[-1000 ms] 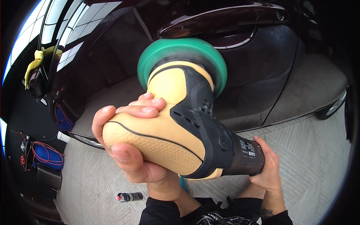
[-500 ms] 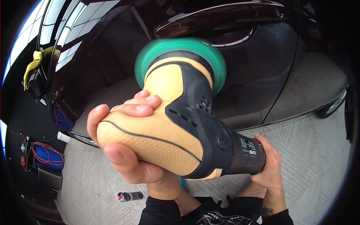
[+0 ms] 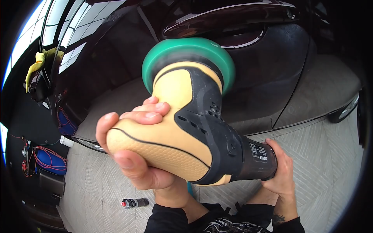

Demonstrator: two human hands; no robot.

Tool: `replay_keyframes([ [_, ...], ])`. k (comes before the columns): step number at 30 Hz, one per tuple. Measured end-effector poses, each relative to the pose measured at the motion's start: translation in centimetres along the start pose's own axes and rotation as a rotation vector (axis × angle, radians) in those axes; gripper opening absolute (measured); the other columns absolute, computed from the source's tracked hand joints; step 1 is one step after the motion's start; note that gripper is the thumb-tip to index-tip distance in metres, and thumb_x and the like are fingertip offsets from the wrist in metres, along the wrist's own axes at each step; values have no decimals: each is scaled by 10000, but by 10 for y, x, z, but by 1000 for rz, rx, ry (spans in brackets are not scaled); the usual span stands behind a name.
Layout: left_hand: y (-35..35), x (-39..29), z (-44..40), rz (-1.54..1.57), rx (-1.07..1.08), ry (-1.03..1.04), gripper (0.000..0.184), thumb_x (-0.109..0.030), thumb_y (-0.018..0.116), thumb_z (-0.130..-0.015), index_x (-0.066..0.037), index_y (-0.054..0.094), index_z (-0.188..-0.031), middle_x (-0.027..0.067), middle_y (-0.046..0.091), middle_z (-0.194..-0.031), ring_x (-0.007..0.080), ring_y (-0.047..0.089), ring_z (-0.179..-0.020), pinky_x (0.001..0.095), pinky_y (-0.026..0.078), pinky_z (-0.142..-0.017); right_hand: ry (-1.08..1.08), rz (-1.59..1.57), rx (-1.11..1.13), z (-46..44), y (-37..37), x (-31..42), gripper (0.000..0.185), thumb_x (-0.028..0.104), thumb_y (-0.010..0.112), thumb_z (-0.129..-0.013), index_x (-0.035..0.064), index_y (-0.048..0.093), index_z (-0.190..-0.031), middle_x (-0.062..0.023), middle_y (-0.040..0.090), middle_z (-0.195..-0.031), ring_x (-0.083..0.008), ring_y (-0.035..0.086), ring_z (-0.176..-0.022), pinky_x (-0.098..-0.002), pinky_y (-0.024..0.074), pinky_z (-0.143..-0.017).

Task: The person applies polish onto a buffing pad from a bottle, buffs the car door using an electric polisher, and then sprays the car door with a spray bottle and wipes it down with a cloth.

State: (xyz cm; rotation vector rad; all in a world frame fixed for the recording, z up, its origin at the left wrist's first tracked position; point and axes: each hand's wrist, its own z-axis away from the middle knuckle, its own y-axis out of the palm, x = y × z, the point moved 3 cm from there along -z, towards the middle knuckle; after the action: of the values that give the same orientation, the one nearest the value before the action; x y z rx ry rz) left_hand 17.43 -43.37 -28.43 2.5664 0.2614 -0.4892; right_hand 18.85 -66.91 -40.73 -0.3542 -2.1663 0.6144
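Note:
A cordless car polisher [image 3: 171, 136] with a tan and black body fills the middle of the view. Its round green foam pad [image 3: 155, 54] lies against the dark car door [image 3: 268, 77], just below the door handle [image 3: 233, 17]. My left hand [image 3: 136, 155] is wrapped round the tan head of the tool, thumb below and fingers over the top. At the other end, my right hand [image 3: 281, 167] grips the black cylindrical end near its label. The pad's working face is hidden against the paint.
A bottle with a red tip [image 3: 134, 203] lies on the patterned floor [image 3: 101, 182]. To the left are a yellow cloth [image 3: 35, 70] at the car's mirror [image 3: 39, 89], a blue object with a red hose [image 3: 50, 161], and a white container [image 3: 66, 141].
The polisher and both hands have shifted slightly right. The pad's edge looks sharper now than the blurred ring before.

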Motion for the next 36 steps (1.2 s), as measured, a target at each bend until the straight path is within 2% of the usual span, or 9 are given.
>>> replay_keyframes([
  [8, -1, 3, 5, -107, 134, 2, 598, -557, 537, -915, -79, 389, -1243, 126, 665, -895, 286, 661, -898, 491, 393, -1026, 29, 3, 10, 8, -1, -8, 809, -24, 710, -519, 16, 497, -1299, -205, 659, -1059, -353, 682, -916, -382, 556, -762],
  [10, 3, 3, 1, -20, 108, 57, 513, -456, 406, -984, -20, 460, -1249, 141, 656, -879, 305, 671, -911, 503, 450, -998, 6, -4, -4, 5, -2, -5, 812, -29, 707, -516, 14, 496, -1298, -204, 658, -1064, -350, 682, -920, -380, 554, -769],
  [18, -9, -1, -6, 28, 82, 72, 477, -440, 438, -982, -40, 494, -1235, 151, 676, -922, 323, 675, -947, 517, 458, -991, 16, -6, 15, -3, 7, 6, 800, -18, 721, -534, 25, 498, -1301, -196, 663, -1035, -348, 686, -884, -384, 557, -737],
  [20, -8, -3, -6, 30, -55, 5, 633, -598, 385, -948, -48, 391, -1262, 128, 644, -852, 284, 655, -861, 484, 411, -1001, 9, -2, 14, -5, 9, 8, 796, -14, 725, -537, 27, 500, -1300, -192, 665, -1029, -346, 687, -871, -384, 558, -727],
  [23, -17, -4, -11, 102, -57, 1, 593, -547, 375, -975, -37, 420, -1275, 144, 647, -861, 301, 660, -860, 494, 419, -990, -5, 2, 25, -8, 10, 13, 792, -9, 727, -537, 33, 507, -1296, -183, 667, -1035, -347, 689, -856, -385, 561, -707],
  [25, -22, -4, -12, 143, -54, 3, 570, -511, 370, -990, -29, 439, -1286, 158, 651, -870, 324, 666, -868, 502, 437, -971, 50, -3, 73, -8, 12, 14, 801, -27, 698, -503, -5, 501, -1278, -198, 669, -1077, -368, 677, -965, -388, 531, -838],
  [36, -40, -7, -15, 90, -68, 19, 539, -470, 378, -989, -21, 478, -1269, 161, 664, -865, 330, 674, -868, 509, 459, -950, 10, -22, 69, -11, 19, 20, 797, -34, 702, -504, -2, 504, -1275, -204, 666, -1082, -375, 675, -961, -387, 537, -822],
])
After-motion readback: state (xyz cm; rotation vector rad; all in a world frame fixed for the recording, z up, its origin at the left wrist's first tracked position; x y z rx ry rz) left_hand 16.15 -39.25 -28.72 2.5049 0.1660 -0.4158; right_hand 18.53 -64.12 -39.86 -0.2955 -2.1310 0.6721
